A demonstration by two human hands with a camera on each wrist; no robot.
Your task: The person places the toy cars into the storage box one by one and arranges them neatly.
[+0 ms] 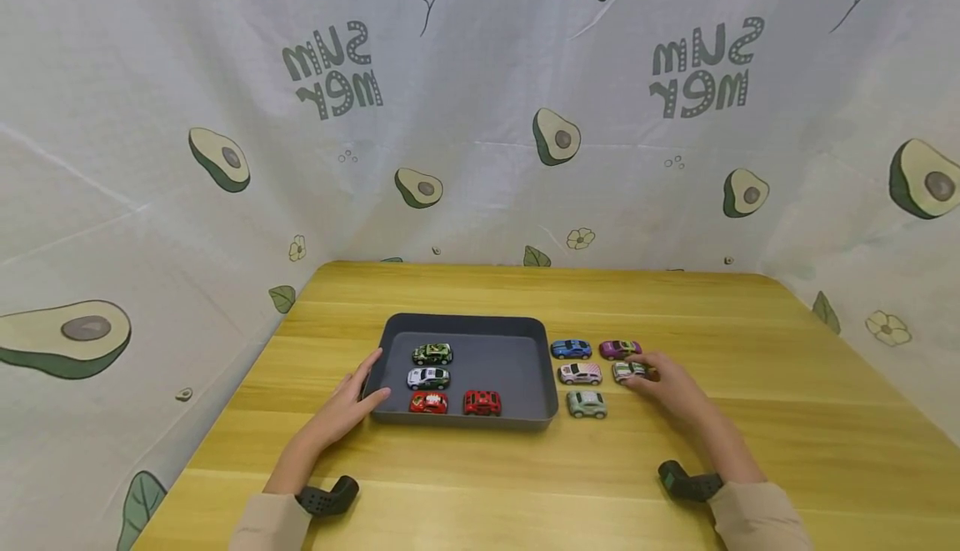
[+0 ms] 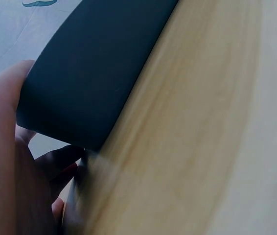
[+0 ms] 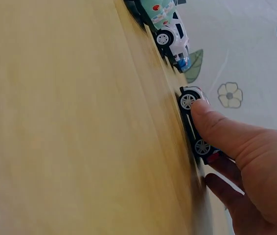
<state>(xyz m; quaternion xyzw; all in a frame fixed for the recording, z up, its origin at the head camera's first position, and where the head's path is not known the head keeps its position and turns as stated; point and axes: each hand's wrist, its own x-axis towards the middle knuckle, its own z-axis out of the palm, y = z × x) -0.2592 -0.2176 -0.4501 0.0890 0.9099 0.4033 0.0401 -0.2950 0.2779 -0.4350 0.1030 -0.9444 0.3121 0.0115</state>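
Observation:
On the wooden table (image 1: 750, 418), my right hand (image 1: 637, 372) pinches a small green-and-white toy car (image 1: 626, 370). The right wrist view shows the thumb (image 3: 212, 122) on the car's (image 3: 192, 95) side and other fingers on its far side, with its wheels on the table. My left hand (image 1: 372, 378) rests with straight fingers against the front left corner of a dark grey tray (image 1: 517, 368). In the left wrist view the hand (image 2: 28, 142) wraps that tray corner (image 2: 99, 63). Inside the tray are a green camouflage car (image 1: 432, 354), a white car (image 1: 428, 378) and two red cars (image 1: 428, 403) (image 1: 482, 403).
Right of the tray stand a blue car (image 1: 571, 348), a purple car (image 1: 619, 348), a pink-and-white car (image 1: 580, 373) and a pale green car (image 1: 586, 403). An avocado-print cloth (image 1: 480, 117) walls in the table at the back and both sides.

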